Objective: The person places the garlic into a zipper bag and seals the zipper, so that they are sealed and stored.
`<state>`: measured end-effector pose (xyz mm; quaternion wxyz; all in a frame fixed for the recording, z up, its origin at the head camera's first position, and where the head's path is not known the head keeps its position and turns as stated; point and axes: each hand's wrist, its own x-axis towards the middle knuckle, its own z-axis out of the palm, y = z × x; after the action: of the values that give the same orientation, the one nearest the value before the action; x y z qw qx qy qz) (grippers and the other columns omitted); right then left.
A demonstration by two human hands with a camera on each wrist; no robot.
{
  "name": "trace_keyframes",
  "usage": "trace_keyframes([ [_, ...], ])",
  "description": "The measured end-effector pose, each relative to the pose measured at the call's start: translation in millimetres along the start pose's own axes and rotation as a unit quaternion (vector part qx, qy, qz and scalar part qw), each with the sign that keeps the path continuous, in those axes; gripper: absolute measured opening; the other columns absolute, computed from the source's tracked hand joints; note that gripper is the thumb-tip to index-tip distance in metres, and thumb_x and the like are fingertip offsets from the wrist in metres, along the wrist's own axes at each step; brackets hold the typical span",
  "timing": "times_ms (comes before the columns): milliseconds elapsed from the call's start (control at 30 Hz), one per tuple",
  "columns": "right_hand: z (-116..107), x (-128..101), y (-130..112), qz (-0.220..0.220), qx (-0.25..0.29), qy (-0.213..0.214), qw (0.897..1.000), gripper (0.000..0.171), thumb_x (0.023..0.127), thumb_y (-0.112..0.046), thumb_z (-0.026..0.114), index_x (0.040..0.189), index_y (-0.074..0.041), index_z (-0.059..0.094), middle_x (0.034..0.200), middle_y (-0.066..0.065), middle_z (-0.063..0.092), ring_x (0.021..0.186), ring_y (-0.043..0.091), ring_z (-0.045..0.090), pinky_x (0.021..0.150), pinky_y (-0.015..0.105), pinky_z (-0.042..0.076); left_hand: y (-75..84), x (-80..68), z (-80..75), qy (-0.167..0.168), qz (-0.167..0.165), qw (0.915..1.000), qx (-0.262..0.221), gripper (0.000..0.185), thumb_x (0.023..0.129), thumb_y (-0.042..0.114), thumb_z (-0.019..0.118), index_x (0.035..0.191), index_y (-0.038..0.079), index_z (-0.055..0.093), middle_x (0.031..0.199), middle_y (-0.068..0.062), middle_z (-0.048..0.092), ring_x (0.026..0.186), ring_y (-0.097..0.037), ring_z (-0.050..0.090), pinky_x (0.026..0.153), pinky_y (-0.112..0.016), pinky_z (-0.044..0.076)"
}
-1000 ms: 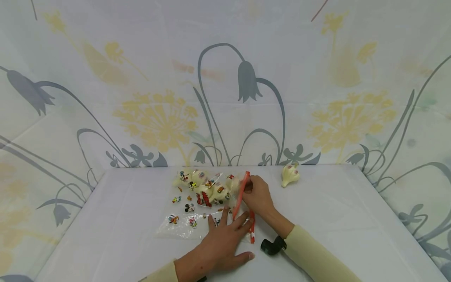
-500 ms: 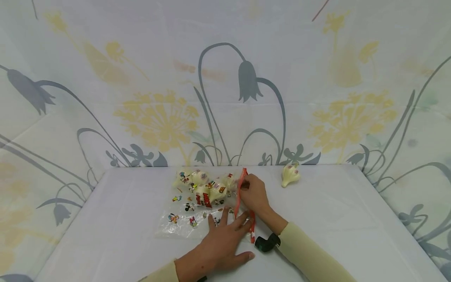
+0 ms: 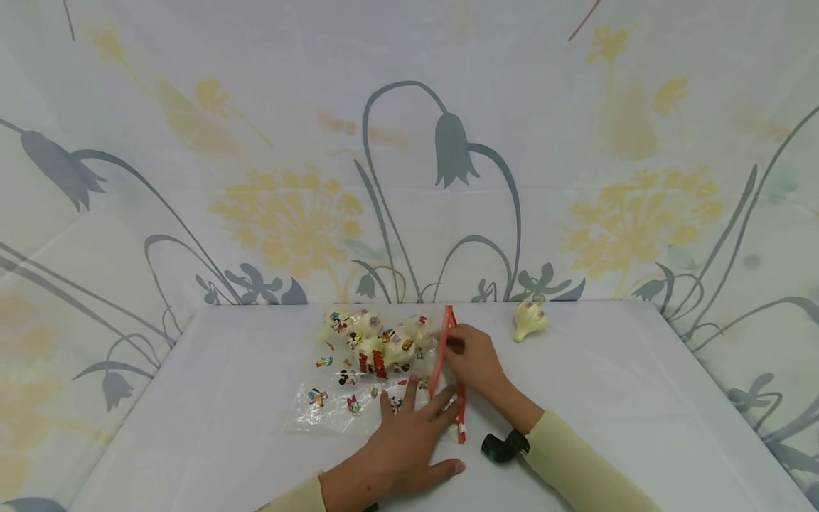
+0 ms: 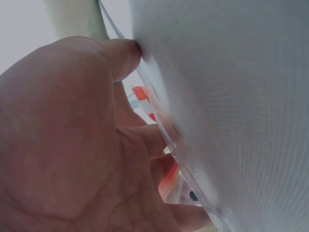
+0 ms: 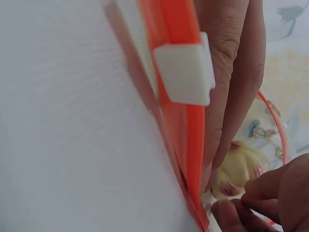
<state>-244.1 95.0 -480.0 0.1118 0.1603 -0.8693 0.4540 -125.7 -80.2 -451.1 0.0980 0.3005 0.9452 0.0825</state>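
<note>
A clear zip bag [image 3: 333,419] printed with cartoon figures lies flat, its orange-edged mouth facing right. Several garlic bulbs [image 3: 367,348] are inside, in its far half. My left hand [image 3: 409,441] rests palm down with fingers spread, pressing the near part of the bag beside its mouth. At the far part of the orange edge [image 3: 439,363], my right hand [image 3: 473,359] has its fingers curled, fingertips just past the edge. In the right wrist view those fingertips lie right by a garlic bulb [image 5: 241,166]; I cannot tell whether they grip it.
Another garlic bulb [image 3: 530,320] sits outside the bag, at the back of the white table [image 3: 608,384]. A white slider [image 5: 186,72] is on the near end of the orange strip. Behind the table hangs a flower-patterned cloth [image 3: 409,156].
My right fingertips have moved slightly left, past the orange edge and into the mouth. The orange edge has shifted and bent a little with them. My left hand has stayed in place.
</note>
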Motion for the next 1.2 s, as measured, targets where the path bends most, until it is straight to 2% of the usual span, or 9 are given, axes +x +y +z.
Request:
trace_keyframes([
  [267,-18,-11,-3,0.003,0.033,-0.017,0.999,0.015,0.095,-0.002,0.077,0.11,-0.002,0.077,0.105,0.009,0.075,0.098,0.024,0.076,0.091,0.041,0.062,0.5,0.9,0.9,-0.009,-0.009,0.9999,-0.001,0.083,0.096,0.076,0.057,0.166,0.036,0.036,0.175,0.014,0.023,0.158,-0.053,0.019,0.105,-0.087,0.029],
  [467,-34,-18,4,-0.039,0.026,-0.002,0.999,0.021,0.092,0.004,0.077,0.113,0.003,0.074,0.108,0.012,0.073,0.099,0.027,0.074,0.088,0.042,0.062,0.4,2.0,1.3,-0.017,-0.015,0.9997,-0.005,0.084,0.095,0.076,0.057,0.167,0.037,0.035,0.175,0.014,0.023,0.159,-0.052,0.016,0.105,-0.087,0.028],
  [600,-45,-17,11,-0.056,0.007,0.026,0.998,0.02,0.091,0.005,0.077,0.111,0.003,0.074,0.107,0.013,0.072,0.098,0.029,0.072,0.085,0.042,0.063,-0.1,2.5,2.4,-0.018,-0.019,0.9996,-0.007,0.085,0.095,0.076,0.058,0.167,0.037,0.035,0.175,0.014,0.023,0.16,-0.052,0.014,0.106,-0.088,0.026],
  [933,-74,-3,27,-0.041,-0.074,0.111,0.99,0.02,0.092,-0.005,0.081,0.109,0.0,0.074,0.103,0.013,0.07,0.094,0.029,0.067,0.078,0.041,0.057,-0.3,1.5,4.1,-0.012,-0.01,0.9999,0.0,0.086,0.095,0.077,0.056,0.167,0.036,0.034,0.175,0.013,0.023,0.16,-0.052,0.013,0.105,-0.088,0.027],
  [1100,-87,1,35,-0.034,-0.076,0.162,0.983,0.022,0.089,-0.003,0.082,0.108,0.004,0.073,0.104,0.019,0.067,0.098,0.036,0.061,0.082,0.044,0.049,-0.2,0.5,2.8,-0.011,-0.009,0.9999,-0.001,0.085,0.096,0.076,0.056,0.167,0.035,0.034,0.175,0.013,0.023,0.16,-0.052,0.014,0.106,-0.087,0.027],
  [1200,-93,2,40,-0.024,-0.075,0.187,0.979,0.027,0.088,-0.003,0.082,0.11,0.006,0.07,0.111,0.023,0.063,0.107,0.041,0.051,0.089,0.048,0.04,-0.2,0.3,2.1,-0.013,-0.009,0.9999,-0.006,0.085,0.096,0.076,0.057,0.167,0.036,0.034,0.175,0.013,0.023,0.16,-0.051,0.014,0.106,-0.087,0.027],
])
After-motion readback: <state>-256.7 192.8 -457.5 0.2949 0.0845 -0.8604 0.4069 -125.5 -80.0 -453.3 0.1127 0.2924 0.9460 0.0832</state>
